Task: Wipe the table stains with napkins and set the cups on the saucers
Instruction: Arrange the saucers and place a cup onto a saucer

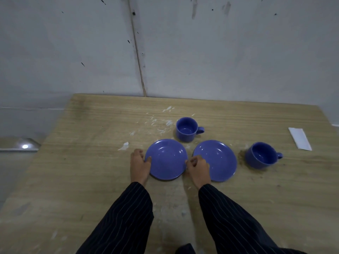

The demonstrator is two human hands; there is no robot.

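Note:
Two blue saucers lie side by side on the wooden table (91, 180). My left hand (139, 165) grips the left rim of the left saucer (166, 159), and my right hand (199, 168) pinches its right rim, partly covering the right saucer (219, 158). An empty blue cup (187, 129) stands upright behind the saucers, handle to the right. A second empty blue cup (261, 154) stands to the right of the right saucer. A folded white napkin (300, 138) lies at the far right. White stains (161, 123) are smeared behind the left saucer, and a brownish stain (241, 155) sits beside the right cup.
A grey wall (183, 52) rises directly behind the table's far edge. The table's left edge runs diagonally, with floor beyond it. Fainter white smears (176, 204) mark the wood between my sleeves.

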